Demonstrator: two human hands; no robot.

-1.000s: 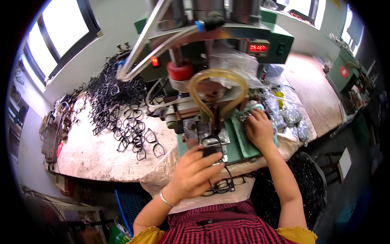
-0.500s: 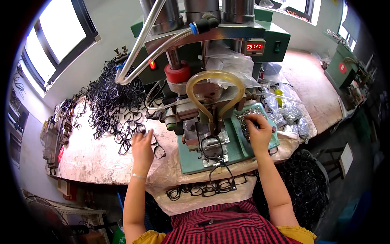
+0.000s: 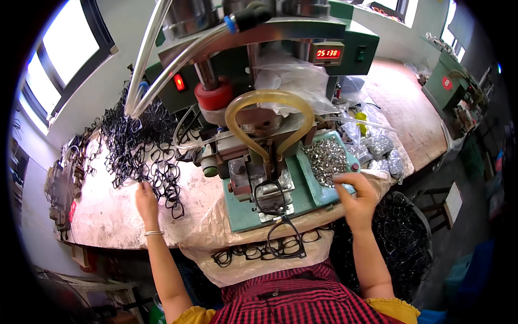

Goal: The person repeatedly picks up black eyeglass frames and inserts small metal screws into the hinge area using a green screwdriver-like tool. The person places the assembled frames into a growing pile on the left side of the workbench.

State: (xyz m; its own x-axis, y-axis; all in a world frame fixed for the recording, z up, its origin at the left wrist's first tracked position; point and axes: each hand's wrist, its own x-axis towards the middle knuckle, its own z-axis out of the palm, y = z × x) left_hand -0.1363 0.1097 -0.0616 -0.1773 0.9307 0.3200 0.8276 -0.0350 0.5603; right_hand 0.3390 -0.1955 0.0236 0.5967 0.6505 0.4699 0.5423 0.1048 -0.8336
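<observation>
1. The left hand (image 3: 147, 198) reaches out, fingers spread flat, touching the pile of black frames (image 3: 141, 146) on the bench (image 3: 108, 216); it grips nothing yet.
2. The right hand (image 3: 357, 194) pinches at the silver parts (image 3: 327, 157) in the green tray (image 3: 324, 191); whether it holds one, I cannot tell.
3. Between the hands, one frame (image 3: 271, 194) lies in the press jig (image 3: 264, 189), long axis across; finished frames (image 3: 259, 249) line the near edge, many left.
</observation>
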